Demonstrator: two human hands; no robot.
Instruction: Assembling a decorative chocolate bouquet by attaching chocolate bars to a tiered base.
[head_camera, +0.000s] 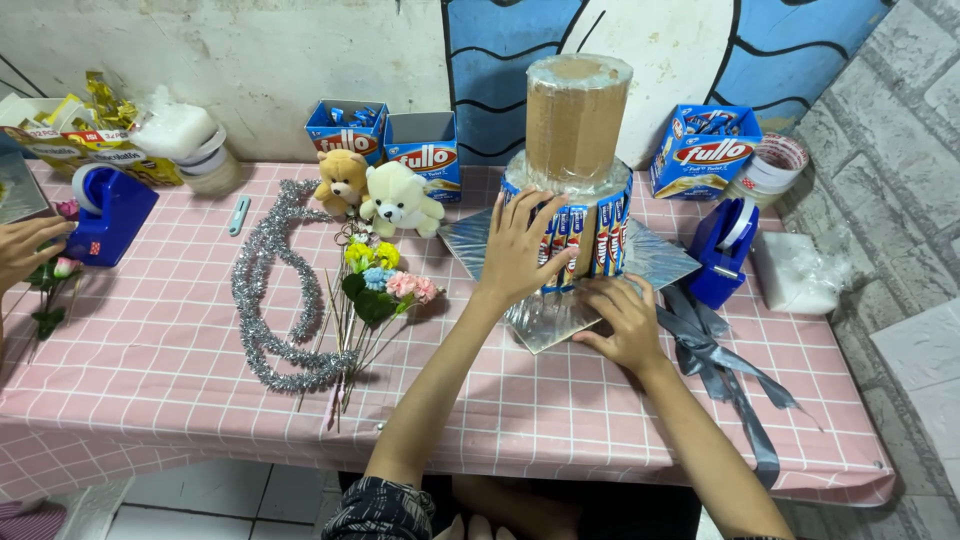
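The right hand (625, 322) lies flat, fingers spread, on the silver board (560, 320). The left hand (520, 250), open, presses the snack sticks (575, 235) ringing the cardboard tower (577, 115) mid-table. Farther left lie flowers (385, 285), tinsel (265, 290) and teddies (380, 192).
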